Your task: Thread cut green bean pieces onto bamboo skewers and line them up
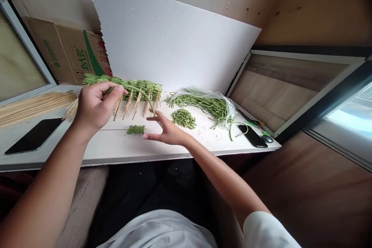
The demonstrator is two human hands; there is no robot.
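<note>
A long green bean point(143, 92) arcs through the air between my two hands. My left hand point(100, 100) pinches one end of it between thumb and fingers. My right hand point(164, 128) is open, thumb and fingers apart, and the bean's other end runs down against its fingers; whether they touch it firmly I cannot tell. Just left of my right thumb, a short skewer of cut beans point(135, 129) lies on the white table point(107, 145). Behind my hands is a stack of bean skewers point(145, 85) with their wooden sticks pointing toward me.
A pile of cut bean pieces point(183, 118) lies right of my right hand, before a clear plastic bag of long beans point(203, 104). Bare wooden skewers point(35, 104) and a phone point(35, 135) lie left; another phone point(252, 135) lies right. A white foam board point(174, 38) stands behind.
</note>
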